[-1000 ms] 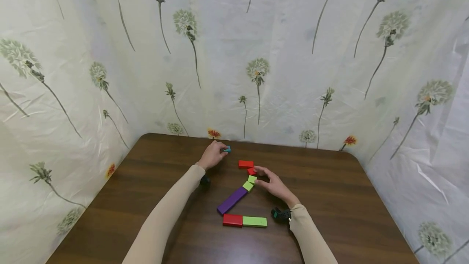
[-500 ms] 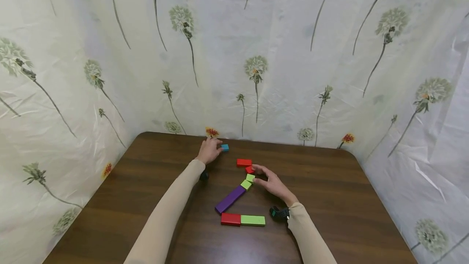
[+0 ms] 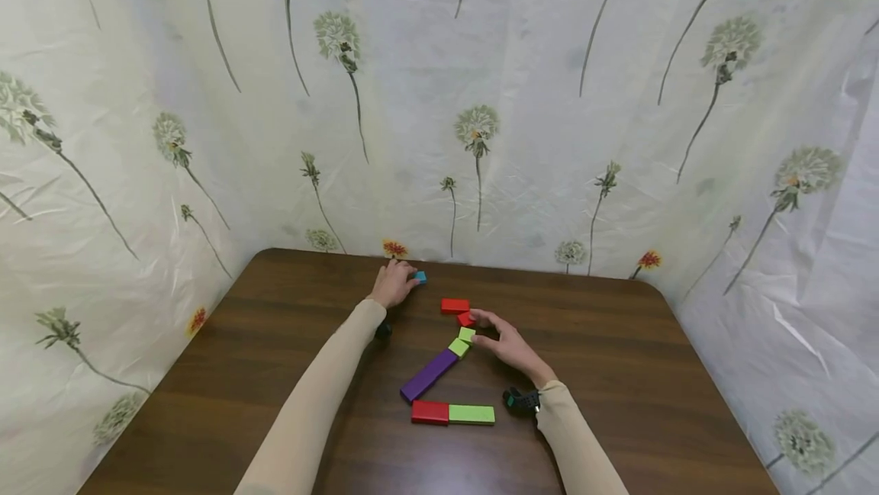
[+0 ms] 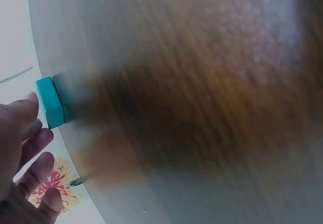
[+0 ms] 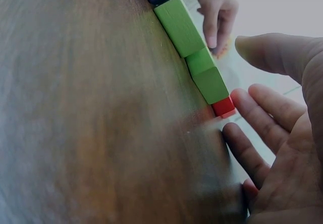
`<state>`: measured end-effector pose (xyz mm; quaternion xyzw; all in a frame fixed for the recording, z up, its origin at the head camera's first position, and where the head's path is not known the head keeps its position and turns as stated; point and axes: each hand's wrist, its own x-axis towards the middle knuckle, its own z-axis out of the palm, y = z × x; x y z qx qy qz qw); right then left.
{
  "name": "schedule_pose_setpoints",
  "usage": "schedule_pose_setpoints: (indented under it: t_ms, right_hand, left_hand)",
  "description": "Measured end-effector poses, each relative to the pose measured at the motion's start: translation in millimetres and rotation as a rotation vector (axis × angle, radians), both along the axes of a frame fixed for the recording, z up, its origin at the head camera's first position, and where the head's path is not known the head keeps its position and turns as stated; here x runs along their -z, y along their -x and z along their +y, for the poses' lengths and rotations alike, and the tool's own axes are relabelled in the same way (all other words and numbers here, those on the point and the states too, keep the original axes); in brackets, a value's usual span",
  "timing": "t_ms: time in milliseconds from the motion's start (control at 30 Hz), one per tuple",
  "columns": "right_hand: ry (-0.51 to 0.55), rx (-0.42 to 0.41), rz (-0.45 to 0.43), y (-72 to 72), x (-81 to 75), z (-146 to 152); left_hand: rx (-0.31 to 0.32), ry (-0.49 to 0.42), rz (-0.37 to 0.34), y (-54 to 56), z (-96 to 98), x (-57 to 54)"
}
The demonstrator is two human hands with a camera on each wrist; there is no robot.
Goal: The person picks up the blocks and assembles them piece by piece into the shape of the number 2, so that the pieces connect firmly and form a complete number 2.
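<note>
In the head view my left hand [image 3: 393,284] is at the far edge of the table beside a small blue block [image 3: 421,278]. The left wrist view puts the thumb right at the side of this blue block [image 4: 49,103], with the other fingers loosely bent and spread apart. My right hand [image 3: 511,346] rests with parted fingers to the right of a small red block [image 3: 465,319] and a light green block [image 3: 467,335]. In the right wrist view its fingertips are close to the red block [image 5: 224,106], and nothing lies in its grasp.
Another red block [image 3: 455,306] lies behind the small red one. A second green block [image 3: 458,347] meets a long purple block [image 3: 429,375], slanting toward a red block [image 3: 429,413] and a long green block [image 3: 471,415]. A flowered curtain [image 3: 412,98] borders the brown table [image 3: 275,312].
My left hand has drawn back slightly to the left, its fingers coming off the blue block's top. The right hand and the blocks keep their places; the view has shifted a little.
</note>
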<state>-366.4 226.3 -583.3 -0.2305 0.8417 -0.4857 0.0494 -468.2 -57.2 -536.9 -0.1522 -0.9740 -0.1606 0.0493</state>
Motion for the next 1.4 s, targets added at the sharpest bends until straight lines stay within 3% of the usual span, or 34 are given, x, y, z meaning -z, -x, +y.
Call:
schedule_pose_setpoints:
  t_ms: [333,767,1400]
  right_hand:
    - [-0.010,-0.002,0.000,-1.8,3.2,-3]
    - [-0.020,-0.008,-0.018,-3.3,5.2,-6]
    - [0.004,-0.015,-0.010,2.1,-1.8,2]
  left_hand:
    - [-0.011,0.025,-0.027,-2.4,-2.5,3.2]
    - [-0.074,-0.021,-0.047,-3.3,-0.6,5.4]
    - [0.083,-0.127,-0.013,-21.4,3.0,12.7]
